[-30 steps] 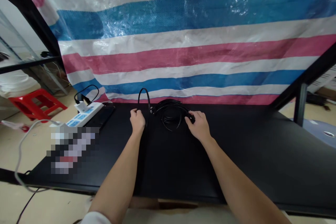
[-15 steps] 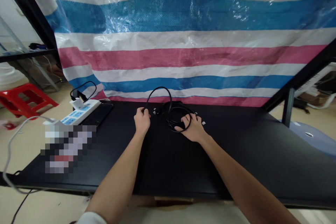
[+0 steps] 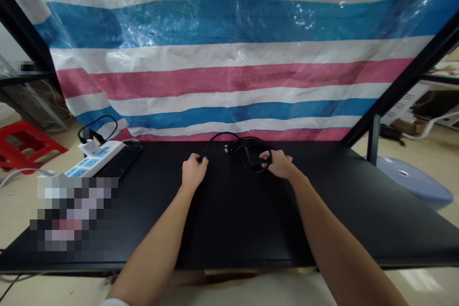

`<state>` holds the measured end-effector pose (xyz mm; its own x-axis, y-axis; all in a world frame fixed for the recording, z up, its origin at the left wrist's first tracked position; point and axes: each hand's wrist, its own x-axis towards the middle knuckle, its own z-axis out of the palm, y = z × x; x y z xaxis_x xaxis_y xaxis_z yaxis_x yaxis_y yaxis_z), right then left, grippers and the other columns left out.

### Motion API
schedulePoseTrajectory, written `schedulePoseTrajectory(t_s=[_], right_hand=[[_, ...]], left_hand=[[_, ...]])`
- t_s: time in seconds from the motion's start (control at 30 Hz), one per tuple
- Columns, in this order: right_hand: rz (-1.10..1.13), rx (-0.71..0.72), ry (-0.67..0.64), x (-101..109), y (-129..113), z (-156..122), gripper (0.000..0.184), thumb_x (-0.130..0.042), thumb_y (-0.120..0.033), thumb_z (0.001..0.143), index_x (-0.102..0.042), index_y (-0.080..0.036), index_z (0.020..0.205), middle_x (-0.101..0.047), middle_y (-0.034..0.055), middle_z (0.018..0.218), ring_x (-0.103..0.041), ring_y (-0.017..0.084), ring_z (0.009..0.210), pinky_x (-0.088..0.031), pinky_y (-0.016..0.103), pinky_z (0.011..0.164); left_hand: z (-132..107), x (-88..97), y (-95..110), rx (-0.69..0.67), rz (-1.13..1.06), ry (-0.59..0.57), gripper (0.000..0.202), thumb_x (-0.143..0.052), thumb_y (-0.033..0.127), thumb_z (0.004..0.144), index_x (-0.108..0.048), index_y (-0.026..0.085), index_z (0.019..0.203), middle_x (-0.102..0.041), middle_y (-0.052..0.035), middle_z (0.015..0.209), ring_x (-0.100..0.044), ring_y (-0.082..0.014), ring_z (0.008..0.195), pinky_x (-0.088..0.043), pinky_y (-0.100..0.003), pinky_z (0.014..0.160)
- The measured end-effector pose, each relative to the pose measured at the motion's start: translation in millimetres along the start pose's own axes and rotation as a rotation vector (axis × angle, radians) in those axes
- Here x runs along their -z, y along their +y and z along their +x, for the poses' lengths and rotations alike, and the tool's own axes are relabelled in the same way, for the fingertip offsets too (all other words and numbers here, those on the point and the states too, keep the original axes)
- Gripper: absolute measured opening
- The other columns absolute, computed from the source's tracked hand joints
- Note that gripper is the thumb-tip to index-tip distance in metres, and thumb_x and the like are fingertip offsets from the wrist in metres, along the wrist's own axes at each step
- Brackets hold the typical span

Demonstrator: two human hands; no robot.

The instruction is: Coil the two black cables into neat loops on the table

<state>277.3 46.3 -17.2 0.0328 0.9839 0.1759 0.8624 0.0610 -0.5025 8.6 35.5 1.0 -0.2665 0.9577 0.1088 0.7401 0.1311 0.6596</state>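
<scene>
A black cable (image 3: 247, 150) lies partly coiled at the back of a black table (image 3: 229, 220). My left hand (image 3: 192, 172) is closed around one strand of the cable, which arches up and over to the coil. My right hand (image 3: 279, 164) is closed on the coil's right side, lifting the loops a little off the table. The two hands are about a hand's width apart.
A white and blue power strip (image 3: 93, 160) with a black plug lies at the table's back left beside a dark flat object (image 3: 122, 162). A striped tarp (image 3: 229, 57) hangs behind. A red stool (image 3: 21, 141) stands at the left, a blue lid (image 3: 412, 184) at the right.
My right hand has gone from lying on the coil to gripping and raising it. The arch of cable from my left hand has flattened and stretched toward the right.
</scene>
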Motion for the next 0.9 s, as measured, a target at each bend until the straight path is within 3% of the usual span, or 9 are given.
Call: schedulePoseTrajectory(t_s=[0.13,0.27,0.37,0.47,0.53,0.6,0.73,0.8,0.9], right_hand=[[0.308,-0.017,0.296,-2,20,11,0.032,-0.046,-0.012,0.062,-0.071,-0.022,0.080,-0.071,0.0033,0.081,-0.064,0.022,0.081,-0.048,0.039,0.081],[0.261,-0.090,0.554,-7,32,9,0.027,-0.050,-0.019,0.064,-0.071,-0.020,0.081,-0.071,0.0078,0.087,-0.062,0.025,0.085,-0.048,0.042,0.083],[0.212,-0.054,0.530,-8,30,5,0.023,-0.052,-0.030,0.072,-0.071,-0.021,0.083,-0.070,0.0091,0.093,-0.060,0.027,0.092,-0.045,0.044,0.086],[0.189,0.070,0.384,-7,18,1,0.030,-0.047,-0.041,0.082,-0.070,-0.022,0.077,-0.069,0.0077,0.088,-0.059,0.025,0.089,-0.043,0.043,0.087],[0.164,0.135,0.313,-6,11,-2,0.033,-0.044,-0.042,0.085,-0.070,-0.023,0.077,-0.069,0.0072,0.087,-0.059,0.024,0.088,-0.042,0.041,0.088],[0.144,0.123,0.316,-5,10,-2,0.033,-0.041,-0.036,0.086,-0.071,-0.024,0.082,-0.069,0.0075,0.091,-0.058,0.024,0.091,-0.041,0.042,0.090],[0.123,-0.068,0.422,-2,25,2,0.034,-0.045,-0.024,0.077,-0.070,-0.017,0.098,-0.069,0.0127,0.098,-0.059,0.028,0.093,-0.043,0.045,0.088],[0.160,-0.143,0.437,0,32,5,0.035,-0.045,-0.025,0.075,-0.071,-0.016,0.096,-0.070,0.0138,0.095,-0.060,0.028,0.090,-0.045,0.044,0.086],[0.245,-0.202,0.417,3,35,6,0.031,-0.044,-0.031,0.077,-0.072,-0.019,0.084,-0.071,0.0115,0.089,-0.062,0.026,0.087,-0.046,0.039,0.082]], left_hand=[[1,2.3,1,0.008,0.076,-0.026,0.023,-0.051,0.032,0.083,-0.067,0.019,0.091,-0.072,-0.0081,0.080,-0.067,-0.0259,0.088,-0.048,-0.032,0.077],[0,2.7,1,-0.092,0.142,-0.144,0.040,-0.050,0.030,0.083,-0.059,0.019,0.120,-0.073,-0.0078,0.090,-0.067,-0.0251,0.093,-0.047,-0.032,0.082],[-2,2.4,2,-0.147,0.226,-0.168,0.037,-0.042,0.032,0.088,-0.058,0.021,0.120,-0.072,-0.0103,0.096,-0.066,-0.0269,0.096,-0.046,-0.034,0.082],[-3,1.7,2,-0.118,0.245,-0.132,0.031,-0.036,0.035,0.091,-0.064,0.021,0.095,-0.071,-0.0111,0.085,-0.067,-0.0281,0.089,-0.046,-0.035,0.076],[-2,1.1,2,-0.082,0.186,-0.097,0.028,-0.039,0.033,0.089,-0.059,0.022,0.073,-0.068,-0.0100,0.075,-0.066,-0.0273,0.082,-0.046,-0.034,0.073],[0,0.8,3,-0.057,0.008,-0.063,0.024,-0.045,0.025,0.085,-0.053,0.022,0.063,-0.064,-0.0070,0.066,-0.064,-0.0234,0.073,-0.045,-0.032,0.069],[6,6.5,6,0.047,-0.675,0.004,0.012,-0.045,0.012,0.077,-0.051,0.021,0.071,-0.053,0.0028,0.056,-0.050,-0.0125,0.047,-0.039,-0.025,0.051],[9,14.2,6,0.136,-0.980,0.052,0.010,-0.046,0.012,0.075,-0.049,0.021,0.071,-0.046,0.0057,0.052,-0.043,-0.0100,0.041,-0.035,-0.021,0.044],[15,28.3,2,0.281,-1.241,0.145,0.011,-0.048,0.012,0.073,-0.044,0.020,0.067,-0.041,0.0071,0.049,-0.039,-0.0075,0.038,-0.030,-0.018,0.040]])
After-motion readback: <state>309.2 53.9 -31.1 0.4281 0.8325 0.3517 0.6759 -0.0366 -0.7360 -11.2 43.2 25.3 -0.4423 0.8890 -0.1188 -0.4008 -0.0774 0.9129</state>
